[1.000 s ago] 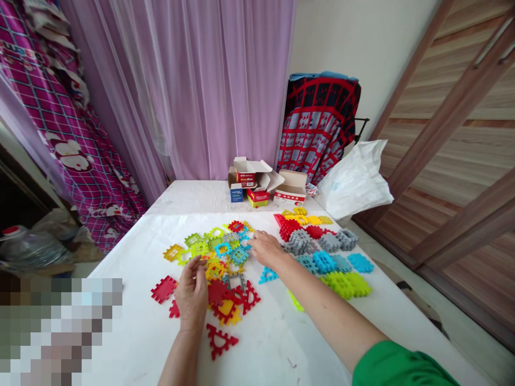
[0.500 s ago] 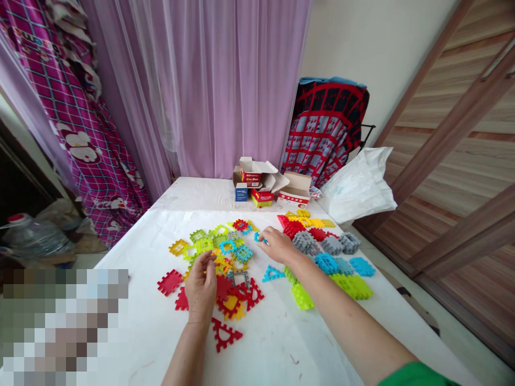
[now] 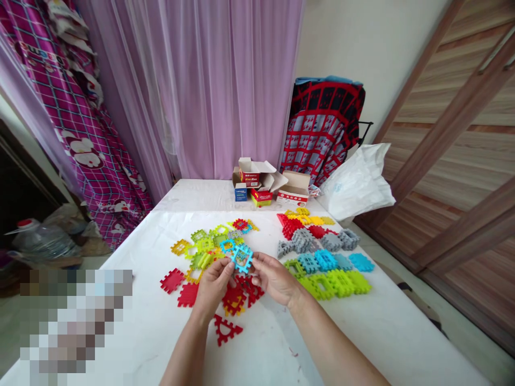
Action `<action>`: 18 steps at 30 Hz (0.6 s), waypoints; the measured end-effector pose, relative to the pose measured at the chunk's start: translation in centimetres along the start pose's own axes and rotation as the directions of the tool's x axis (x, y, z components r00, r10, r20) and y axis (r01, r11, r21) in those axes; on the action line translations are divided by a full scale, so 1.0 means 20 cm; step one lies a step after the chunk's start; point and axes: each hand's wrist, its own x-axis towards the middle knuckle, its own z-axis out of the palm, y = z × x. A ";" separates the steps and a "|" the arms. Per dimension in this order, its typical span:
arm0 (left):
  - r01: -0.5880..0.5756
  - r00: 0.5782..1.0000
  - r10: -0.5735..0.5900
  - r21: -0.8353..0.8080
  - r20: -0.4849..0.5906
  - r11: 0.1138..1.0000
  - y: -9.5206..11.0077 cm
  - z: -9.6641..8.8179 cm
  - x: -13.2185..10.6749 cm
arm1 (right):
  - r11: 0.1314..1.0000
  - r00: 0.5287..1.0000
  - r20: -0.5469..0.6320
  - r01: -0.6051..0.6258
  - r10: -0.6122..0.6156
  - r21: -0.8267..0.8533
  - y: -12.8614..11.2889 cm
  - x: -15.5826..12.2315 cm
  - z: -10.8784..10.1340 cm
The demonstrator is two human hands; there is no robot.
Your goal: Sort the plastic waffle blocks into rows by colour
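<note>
Pinching a light-blue square frame tile (image 3: 242, 266) between thumb and fingers, your left hand (image 3: 217, 280) has its left side, and your right hand (image 3: 274, 276) pinches its right side in the same manner. The tile is between both hands, above the mixed heap of toothed tiles (image 3: 207, 244). Nearer to you lies one red triangular tile (image 3: 235, 329); at right are lime-green tiles (image 3: 340, 284).

It's a home (lilac curtains (image 3: 225, 91), wooden wardrobe (image 3: 450, 177)).
</note>
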 end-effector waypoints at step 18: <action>0.197 0.946 -0.188 -0.010 0.263 0.980 0.00 -0.02 -0.03 | 0.197 0.929 0.276 0.327 -0.247 -0.924 -0.15 -0.22 -0.01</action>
